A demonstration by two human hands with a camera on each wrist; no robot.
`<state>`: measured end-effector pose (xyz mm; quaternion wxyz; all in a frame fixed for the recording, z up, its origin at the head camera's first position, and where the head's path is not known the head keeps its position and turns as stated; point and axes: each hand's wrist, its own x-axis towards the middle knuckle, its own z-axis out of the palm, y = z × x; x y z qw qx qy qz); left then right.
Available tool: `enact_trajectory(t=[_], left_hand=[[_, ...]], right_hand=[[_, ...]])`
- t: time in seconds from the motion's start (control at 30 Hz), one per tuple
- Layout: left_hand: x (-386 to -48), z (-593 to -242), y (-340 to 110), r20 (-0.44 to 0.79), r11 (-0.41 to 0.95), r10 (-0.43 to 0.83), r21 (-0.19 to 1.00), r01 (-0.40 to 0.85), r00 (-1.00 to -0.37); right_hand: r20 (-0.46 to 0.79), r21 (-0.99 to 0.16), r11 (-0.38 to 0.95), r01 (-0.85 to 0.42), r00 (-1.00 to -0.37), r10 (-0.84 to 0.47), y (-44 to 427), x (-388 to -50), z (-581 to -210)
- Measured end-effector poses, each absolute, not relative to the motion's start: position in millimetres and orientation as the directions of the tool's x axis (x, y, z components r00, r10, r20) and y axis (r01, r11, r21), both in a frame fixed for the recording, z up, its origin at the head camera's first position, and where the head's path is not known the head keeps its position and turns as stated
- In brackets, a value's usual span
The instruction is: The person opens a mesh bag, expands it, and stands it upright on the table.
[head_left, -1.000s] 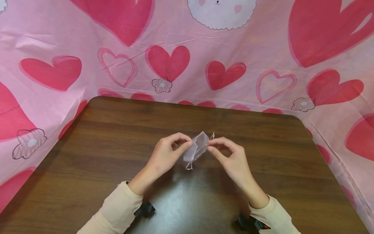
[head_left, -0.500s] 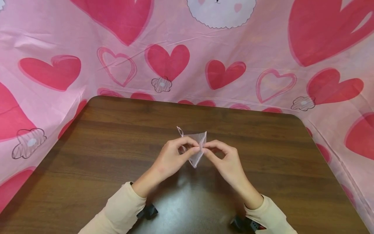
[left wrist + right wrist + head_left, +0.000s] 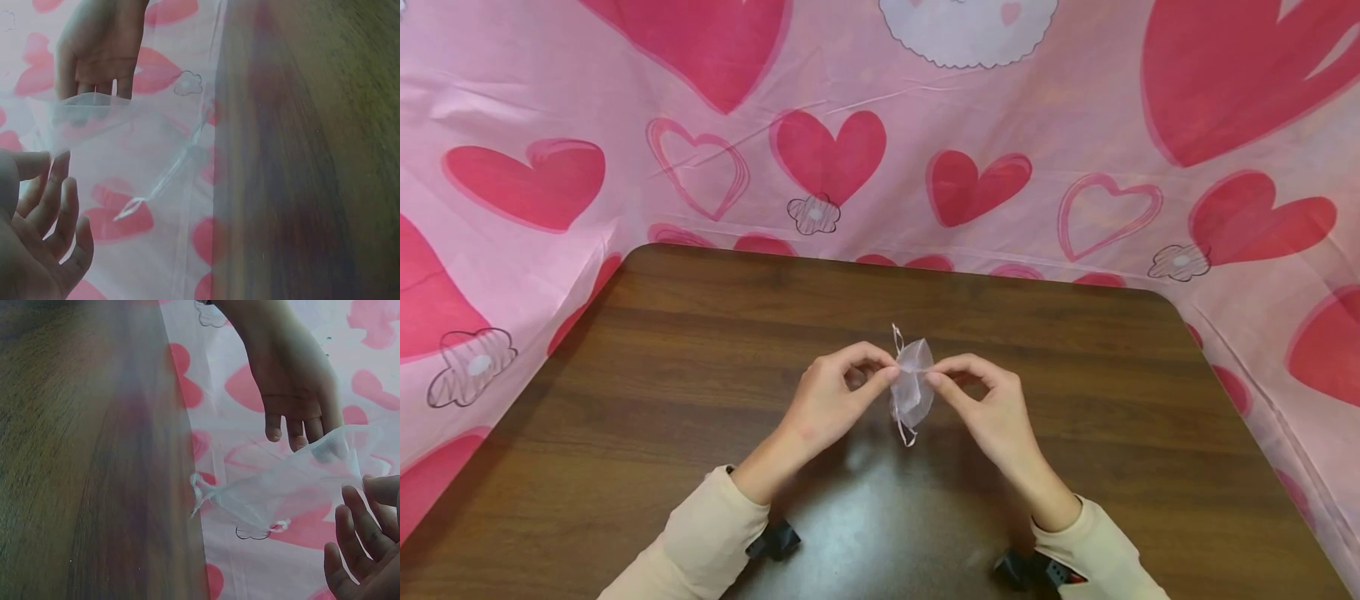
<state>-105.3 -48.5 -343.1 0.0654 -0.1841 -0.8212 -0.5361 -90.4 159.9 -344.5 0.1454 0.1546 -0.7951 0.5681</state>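
Observation:
A small sheer white drawstring pouch [image 3: 912, 392] hangs between both hands above the table. My left hand [image 3: 831, 400] pinches its left edge between thumb and forefinger, while my right hand [image 3: 992, 408] pinches the opposite edge in the same way. Thin cord loops stick out at its far and near ends. In the left wrist view the see-through pouch [image 3: 144, 150] spreads between the hands, with its gathered cord on the right. The right wrist view shows the pouch [image 3: 294, 481] stretched sideways, knotted cord ends at its left. I see nothing inside it.
A dark wood-grain table [image 3: 700, 333] lies under the hands. Behind it and at its sides hangs a pink cloth [image 3: 1037, 108] printed with hearts. Black devices [image 3: 775, 540] sit at both wrists by the beige sleeves.
The pouch has turned between my hands, its cord loops shifting position. My hands came close together half a second ago and are now slightly apart, drawing the pouch's mouth wider.

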Motion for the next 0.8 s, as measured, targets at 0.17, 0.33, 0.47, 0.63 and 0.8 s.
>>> enact_trajectory(t=[0.17,0.33,0.47,0.63,0.8], left_hand=[[-104.4,-342.2,-49.0,0.284,0.362,0.239,0.861,0.356,-0.929],[-103.2,-343.6,-48.3,0.282,0.389,0.270,0.842,0.373,-0.921],[-103.4,-344.5,-47.9,0.323,0.397,0.263,0.822,0.407,-0.909],[-103.2,-345.4,-47.8,0.325,0.409,0.248,0.819,0.403,-0.913],[-101.9,-345.2,-45.9,0.301,0.413,0.243,0.828,0.379,-0.922]], right_hand=[[0.388,-0.861,0.323,-0.392,-0.918,-0.079,160.0,-90.1,-345.4],[0.353,-0.866,0.339,-0.369,-0.929,-0.110,157.7,-87.8,-349.3],[0.320,-0.874,0.340,-0.346,-0.938,-0.132,156.1,-85.4,-351.0],[0.277,-0.878,0.361,-0.314,-0.949,-0.151,155.0,-82.6,-350.3],[0.273,-0.877,0.371,-0.305,-0.952,-0.137,153.4,-83.9,-350.1]])
